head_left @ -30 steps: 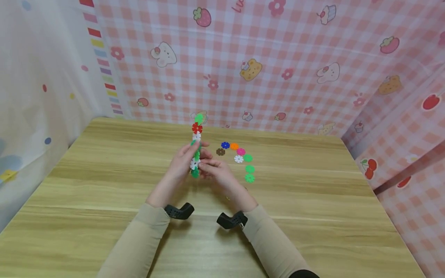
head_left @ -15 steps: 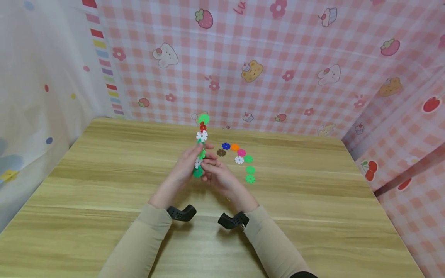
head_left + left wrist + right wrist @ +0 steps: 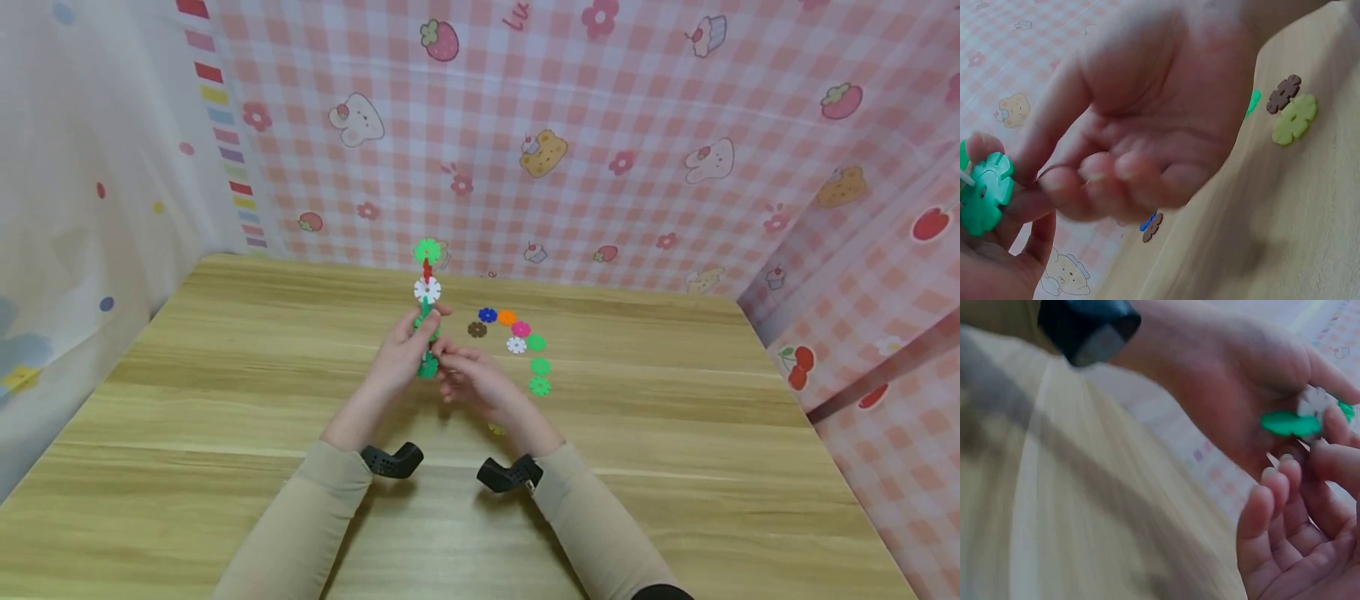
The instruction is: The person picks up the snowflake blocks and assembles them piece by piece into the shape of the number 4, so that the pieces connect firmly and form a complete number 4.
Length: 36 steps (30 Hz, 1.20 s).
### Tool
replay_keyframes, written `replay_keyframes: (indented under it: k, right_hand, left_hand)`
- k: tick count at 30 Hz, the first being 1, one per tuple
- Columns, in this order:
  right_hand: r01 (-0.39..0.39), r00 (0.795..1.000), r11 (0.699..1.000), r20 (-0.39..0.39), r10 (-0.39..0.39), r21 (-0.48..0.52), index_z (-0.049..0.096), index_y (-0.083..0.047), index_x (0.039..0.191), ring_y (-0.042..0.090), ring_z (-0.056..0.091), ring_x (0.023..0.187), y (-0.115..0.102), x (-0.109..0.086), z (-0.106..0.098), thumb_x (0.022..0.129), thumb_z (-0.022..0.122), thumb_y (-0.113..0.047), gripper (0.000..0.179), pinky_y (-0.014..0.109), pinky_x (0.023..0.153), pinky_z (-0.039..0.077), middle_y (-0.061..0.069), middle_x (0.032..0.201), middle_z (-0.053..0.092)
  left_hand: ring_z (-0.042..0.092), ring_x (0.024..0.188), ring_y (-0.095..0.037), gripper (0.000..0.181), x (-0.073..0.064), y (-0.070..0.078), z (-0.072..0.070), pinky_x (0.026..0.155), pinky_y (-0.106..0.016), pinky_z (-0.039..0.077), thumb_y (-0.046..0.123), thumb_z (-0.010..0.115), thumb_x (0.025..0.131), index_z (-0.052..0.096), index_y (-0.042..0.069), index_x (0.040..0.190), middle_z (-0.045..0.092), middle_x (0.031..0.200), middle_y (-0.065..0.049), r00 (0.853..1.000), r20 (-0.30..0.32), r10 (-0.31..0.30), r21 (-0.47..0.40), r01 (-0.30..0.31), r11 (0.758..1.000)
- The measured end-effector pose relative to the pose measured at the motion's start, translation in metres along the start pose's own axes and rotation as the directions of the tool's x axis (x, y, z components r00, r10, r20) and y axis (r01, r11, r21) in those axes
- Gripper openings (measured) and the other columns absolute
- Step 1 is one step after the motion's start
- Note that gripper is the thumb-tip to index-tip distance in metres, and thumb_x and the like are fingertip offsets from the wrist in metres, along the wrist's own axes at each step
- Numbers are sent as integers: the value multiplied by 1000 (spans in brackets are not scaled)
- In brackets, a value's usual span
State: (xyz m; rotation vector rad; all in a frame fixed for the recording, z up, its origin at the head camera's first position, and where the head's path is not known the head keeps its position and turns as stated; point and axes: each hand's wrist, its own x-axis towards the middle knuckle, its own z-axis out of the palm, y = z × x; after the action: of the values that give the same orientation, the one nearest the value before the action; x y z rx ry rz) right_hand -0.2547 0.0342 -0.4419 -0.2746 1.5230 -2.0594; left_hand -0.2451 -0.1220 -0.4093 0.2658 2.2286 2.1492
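1. Left hand point(image 3: 402, 346): fingers curled round the chain point(image 3: 427, 290), thumb across its middle, hiding part of it.
2. Right hand point(image 3: 480, 379): thumb and forefinger drawn together beside the chain's lower end, other fingers bent; I cannot tell whether anything is pinched between them.
3. Chain: linked green, red and white discs, rising from between the hands, a green one uppermost.
4. Forearms: both reach in from the near edge, converging; beige sleeves point(image 3: 296, 512), with a black mount point(image 3: 393, 460) at each wrist.
5. Yellow disc point(image 3: 1295, 119): touching or overlapping a brown disc point(image 3: 1284, 94); in my head view the right wrist partly covers the yellow and hides this brown.
6. Loose discs, right of the hands: another brown point(image 3: 477, 330), blue point(image 3: 487, 315), orange point(image 3: 507, 317), pink point(image 3: 521, 329), white point(image 3: 516, 345), three green point(image 3: 541, 367), roughly in an arc.
7. Table point(image 3: 675, 417): wood-grained; checked pink cloth point(image 3: 480, 125) behind.
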Motion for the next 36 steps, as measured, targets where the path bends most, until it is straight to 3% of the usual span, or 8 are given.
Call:
replay_keyframes:
  k: [4, 8, 12, 17, 19, 22, 29, 36]
  right_hand:
    - [5, 1000, 985, 1, -4, -172, 69, -1, 108, 11, 56, 63, -9, -9, -20, 98, 54, -12, 21, 25, 62, 50, 3, 77, 60]
    - [25, 999, 931, -24, -36, -365, 61, 11, 116, 13, 56, 63, -23, -22, -45, 97, 57, -12, 30, 25, 61, 51, 6, 80, 61]
    - [44, 997, 822, -26, -72, -568, 64, 8, 114, 16, 53, 65, -33, -37, -69, 96, 60, -12, 28, 25, 61, 48, 11, 87, 63]
    - [78, 997, 645, 44, -68, -760, 70, 1, 110, 16, 54, 71, -32, -53, -93, 90, 67, -13, 25, 25, 63, 48, 12, 100, 68]
    - [97, 995, 593, 75, -61, -799, 71, -1, 110, 15, 52, 70, -29, -58, -99, 88, 70, -14, 26, 23, 61, 46, 9, 98, 68]
    - [117, 993, 547, 108, -48, -829, 71, -3, 112, 14, 50, 69, -24, -66, -100, 85, 74, -14, 29, 22, 58, 43, 3, 91, 67]
    - [168, 985, 461, 165, -47, -871, 68, -7, 119, 14, 50, 73, -16, -73, -86, 82, 79, -17, 40, 23, 60, 43, -1, 82, 59]
    - [195, 981, 394, 184, -65, -898, 67, -9, 122, 13, 52, 77, -10, -73, -79, 81, 79, -19, 44, 26, 66, 47, -3, 89, 61]
  left_hand:
    - [60, 71, -18, 42, 1, 0, -2, 70, -29, 52, 38, 44, 103, 52, 7, 129, 52, 71, -3, 1000, 8, 12, -22, -11, 1000]
    - [56, 65, -15, 39, 2, -2, -3, 68, -29, 54, 32, 44, 104, 51, 3, 129, 46, 67, -2, 1000, 11, 5, -79, -4, 997]
    - [50, 59, -13, 38, 3, -3, -3, 57, -22, 48, 30, 44, 104, 51, 2, 129, 42, 67, -1, 1000, 7, -8, -118, 8, 993]
    - [47, 57, -11, 39, 4, -3, -5, 53, -19, 44, 30, 44, 104, 51, 2, 131, 40, 66, 0, 999, -8, -42, -117, 41, 992]
    - [47, 57, -11, 39, 4, -3, -6, 53, -19, 44, 30, 44, 104, 51, 2, 131, 40, 66, 0, 998, -13, -57, -114, 55, 992]
    - [46, 58, -10, 39, 4, -3, -8, 54, -19, 44, 32, 45, 104, 52, 4, 130, 41, 66, 1, 997, -23, -73, -106, 70, 992]
    - [34, 54, -7, 43, 3, -1, -10, 46, -16, 30, 38, 45, 103, 52, 7, 131, 40, 66, 4, 995, -14, -98, -102, 96, 990]
    - [33, 51, -7, 55, 4, -3, -10, 44, -17, 30, 48, 34, 103, 51, 4, 132, 41, 65, 4, 997, 3, -77, -123, 77, 989]
